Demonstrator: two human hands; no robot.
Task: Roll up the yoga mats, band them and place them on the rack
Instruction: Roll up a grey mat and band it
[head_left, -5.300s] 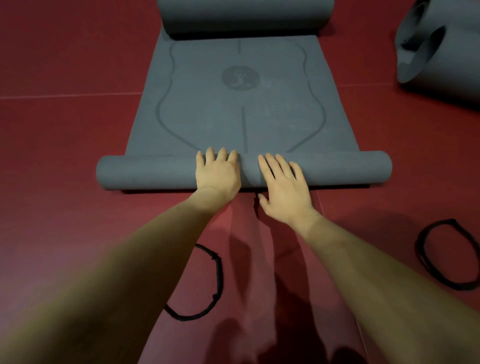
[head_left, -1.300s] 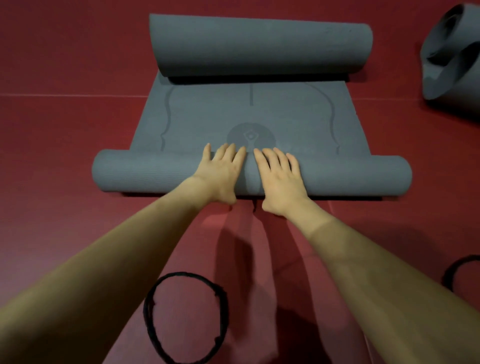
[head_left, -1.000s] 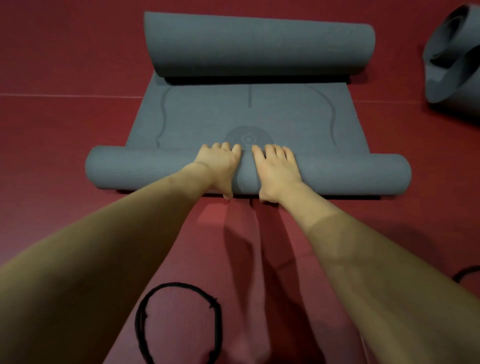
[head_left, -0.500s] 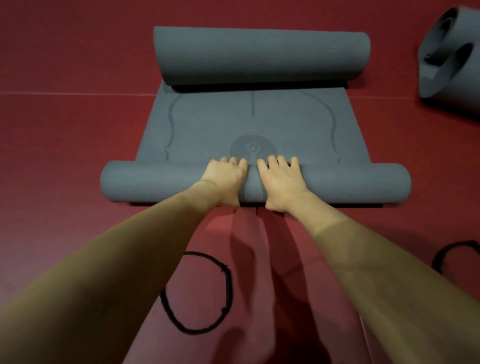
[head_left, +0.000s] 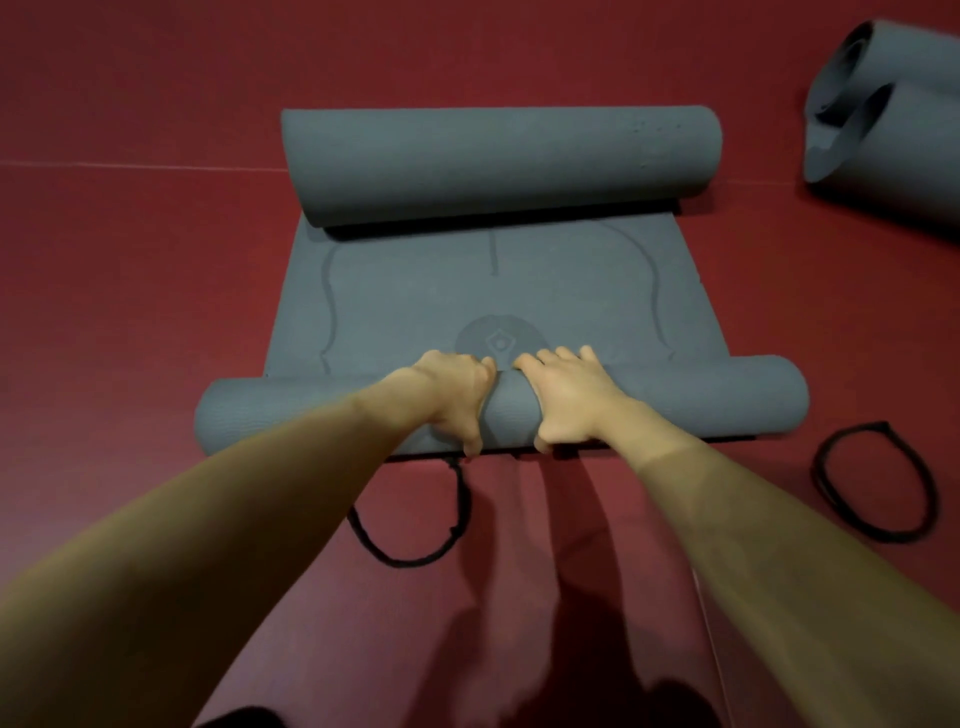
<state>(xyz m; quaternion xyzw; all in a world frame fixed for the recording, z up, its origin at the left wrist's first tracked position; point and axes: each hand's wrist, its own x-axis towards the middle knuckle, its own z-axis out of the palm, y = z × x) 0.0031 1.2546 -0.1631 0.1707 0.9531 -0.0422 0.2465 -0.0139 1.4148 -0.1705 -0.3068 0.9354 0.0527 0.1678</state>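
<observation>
A grey yoga mat (head_left: 493, 291) lies on the red floor, its near end wound into a roll (head_left: 701, 400) and its far end curled into a thicker roll (head_left: 498, 161). My left hand (head_left: 452, 395) and my right hand (head_left: 566, 395) sit side by side on the middle of the near roll. Fingers curl over its top and both thumbs hook down its near side. One black band (head_left: 410, 551) lies on the floor just behind the roll under my left arm. A second black band (head_left: 872, 483) lies at the right.
Two more grey rolled mats (head_left: 893, 124) lie at the far right corner. A thin seam line (head_left: 140, 165) crosses the red floor at the left. A dark shape shows at the bottom edge.
The near roll has grown thicker and moved away from me over the mat's round emblem. My fingers went from lying flat on the roll to curling over it.
</observation>
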